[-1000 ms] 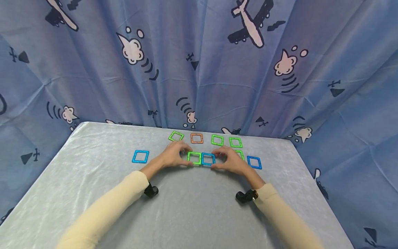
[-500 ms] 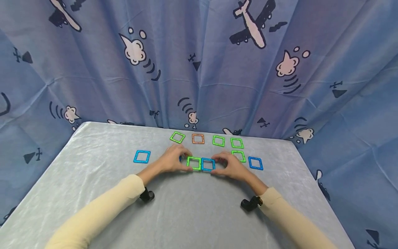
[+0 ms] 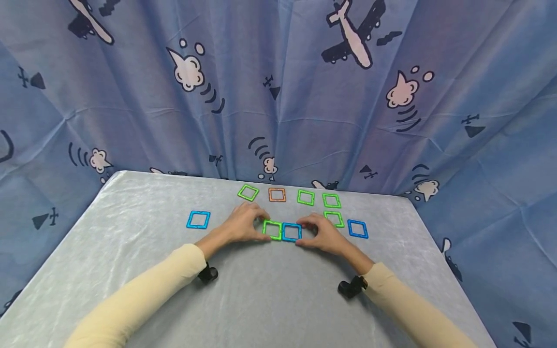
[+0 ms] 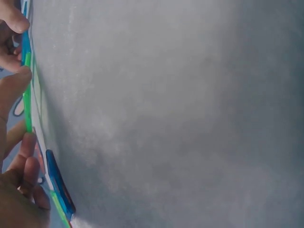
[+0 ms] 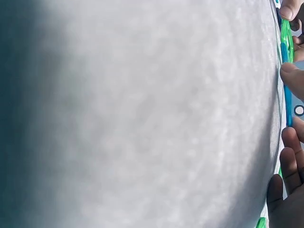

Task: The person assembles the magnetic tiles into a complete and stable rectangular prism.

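Note:
A green square magnetic tile frame (image 3: 272, 222) and a blue one (image 3: 292, 224) stand side by side, edge against edge, in the middle of the head view. My left hand (image 3: 243, 223) pinches the green tile at its outer side, thumb on the near edge and fingers on the far edge. The blue tile is held the same way from the other side by my right hand (image 3: 324, 235). In the left wrist view the green tile (image 4: 27, 102) shows edge-on between thumb and fingers. Another blue tile (image 4: 59, 183) lies beyond the left hand, hidden by it in the head view.
Along the back of the white-covered table (image 3: 278, 299) lie a green tile (image 3: 243, 188), an orange tile (image 3: 277, 189) and two more green ones. Another green tile (image 3: 333, 212) and a blue tile (image 3: 358, 236) lie right; a blue tile (image 3: 197, 227) lies left. A patterned curtain (image 3: 243, 96) hangs behind.
Both hands have drawn the joined green and blue tiles a little toward me, mostly in the first half second. The other tiles stay where they lie.

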The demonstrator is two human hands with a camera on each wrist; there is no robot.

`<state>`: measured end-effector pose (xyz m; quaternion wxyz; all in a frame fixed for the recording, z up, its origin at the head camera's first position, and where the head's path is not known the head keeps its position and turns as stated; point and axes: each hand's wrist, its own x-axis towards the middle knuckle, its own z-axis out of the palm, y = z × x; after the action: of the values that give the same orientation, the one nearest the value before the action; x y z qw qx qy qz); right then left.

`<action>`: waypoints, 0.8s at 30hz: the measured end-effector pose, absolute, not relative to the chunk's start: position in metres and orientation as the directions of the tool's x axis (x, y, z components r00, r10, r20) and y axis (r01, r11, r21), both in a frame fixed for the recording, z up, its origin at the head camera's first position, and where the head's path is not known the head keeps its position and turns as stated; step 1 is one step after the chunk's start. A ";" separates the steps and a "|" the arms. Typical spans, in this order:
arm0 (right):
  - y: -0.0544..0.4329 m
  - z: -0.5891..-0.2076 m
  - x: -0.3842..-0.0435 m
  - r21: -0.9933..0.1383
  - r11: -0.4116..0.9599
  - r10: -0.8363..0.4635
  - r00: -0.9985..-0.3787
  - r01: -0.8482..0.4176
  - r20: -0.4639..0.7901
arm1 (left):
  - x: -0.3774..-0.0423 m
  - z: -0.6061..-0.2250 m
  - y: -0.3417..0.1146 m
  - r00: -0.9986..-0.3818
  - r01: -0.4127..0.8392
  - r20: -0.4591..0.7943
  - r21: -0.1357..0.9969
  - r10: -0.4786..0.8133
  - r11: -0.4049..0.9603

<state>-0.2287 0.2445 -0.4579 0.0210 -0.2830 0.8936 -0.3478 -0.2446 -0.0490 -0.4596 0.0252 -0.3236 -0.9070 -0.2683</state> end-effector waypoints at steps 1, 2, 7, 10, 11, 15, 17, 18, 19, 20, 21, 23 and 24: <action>0.245 -0.458 -0.229 -0.632 0.600 -0.520 -0.839 -0.491 0.159 | -0.244 -0.459 -0.048 -0.790 0.600 0.215 0.467 0.575 0.650; 0.245 -0.459 -0.229 -0.631 0.602 -0.518 -0.841 -0.490 0.159 | -0.244 -0.459 -0.048 -0.790 0.599 0.211 0.465 0.576 0.652; 0.246 -0.462 -0.229 -0.633 0.607 -0.511 -0.846 -0.480 0.151 | -0.243 -0.459 -0.046 -0.796 0.589 0.190 0.463 0.574 0.663; 0.246 -0.463 -0.230 -0.632 0.609 -0.510 -0.847 -0.478 0.150 | -0.243 -0.459 -0.047 -0.798 0.585 0.180 0.461 0.575 0.667; 0.246 -0.463 -0.230 -0.633 0.610 -0.510 -0.848 -0.477 0.148 | -0.243 -0.460 -0.048 -0.799 0.584 0.180 0.464 0.574 0.666; 0.246 -0.462 -0.230 -0.644 0.607 -0.508 -0.850 -0.466 0.136 | -0.245 -0.462 -0.050 -0.795 0.589 0.198 0.479 0.573 0.651; 0.246 -0.462 -0.230 -0.649 0.605 -0.508 -0.851 -0.462 0.132 | -0.246 -0.463 -0.053 -0.789 0.598 0.218 0.484 0.574 0.638; 0.246 -0.461 -0.230 -0.651 0.604 -0.508 -0.852 -0.460 0.130 | -0.247 -0.463 -0.054 -0.784 0.606 0.231 0.484 0.576 0.631; 0.246 -0.461 -0.230 -0.652 0.604 -0.508 -0.851 -0.459 0.129 | -0.248 -0.464 -0.055 -0.779 0.614 0.244 0.484 0.578 0.623; 0.246 -0.461 -0.230 -0.650 0.605 -0.509 -0.851 -0.461 0.129 | -0.248 -0.464 -0.057 -0.773 0.623 0.258 0.484 0.580 0.615; 0.246 -0.461 -0.230 -0.648 0.606 -0.510 -0.851 -0.461 0.128 | -0.249 -0.464 -0.059 -0.769 0.628 0.268 0.485 0.580 0.609; 0.246 -0.461 -0.230 -0.647 0.607 -0.512 -0.850 -0.461 0.126 | -0.250 -0.464 -0.063 -0.760 0.640 0.289 0.488 0.581 0.594; 0.246 -0.461 -0.230 -0.645 0.608 -0.513 -0.849 -0.463 0.125 | -0.250 -0.464 -0.065 -0.761 0.638 0.293 0.494 0.578 0.590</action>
<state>-0.2298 0.2456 -0.4614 0.0362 -0.2723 0.8959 -0.3492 -0.2504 -0.0654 -0.4641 0.0508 -0.3416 -0.8902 -0.2969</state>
